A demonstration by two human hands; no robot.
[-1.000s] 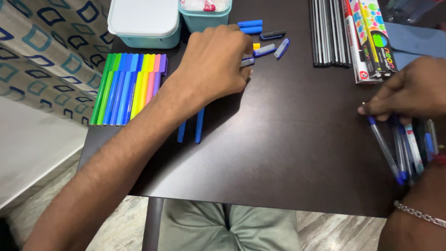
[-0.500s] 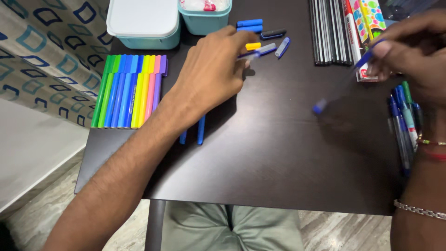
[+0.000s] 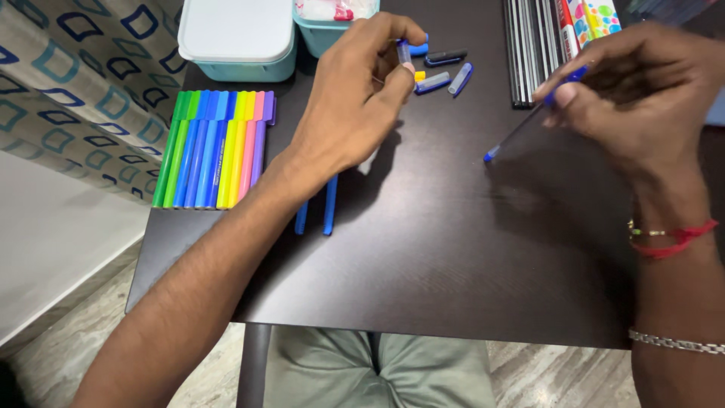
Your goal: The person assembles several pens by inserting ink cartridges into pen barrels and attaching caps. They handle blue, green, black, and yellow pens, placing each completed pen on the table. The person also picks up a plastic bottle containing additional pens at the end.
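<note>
My left hand [image 3: 355, 98] is raised over the dark table [image 3: 453, 257] and pinches a small blue pen cap [image 3: 404, 53] between thumb and fingertips. My right hand [image 3: 634, 91] holds a blue pen [image 3: 521, 128] at its back end, the blue tip pointing down and left just above the table. Several loose pen caps [image 3: 442, 72], blue and dark, lie between the two hands near the far edge. Two blue pens [image 3: 321, 208] lie under my left wrist.
A row of coloured markers [image 3: 219, 147] lies side by side at the left of the table. Two pale teal boxes [image 3: 238, 34] stand at the back left. Dark pencils [image 3: 525, 45] and colourful packets [image 3: 585, 19] lie at the back right. A patterned cushion [image 3: 75, 83] is at far left.
My right hand rose from the pens at the table's right edge with one blue pen and carried it up and left. My left hand picked a blue cap from the loose caps.
</note>
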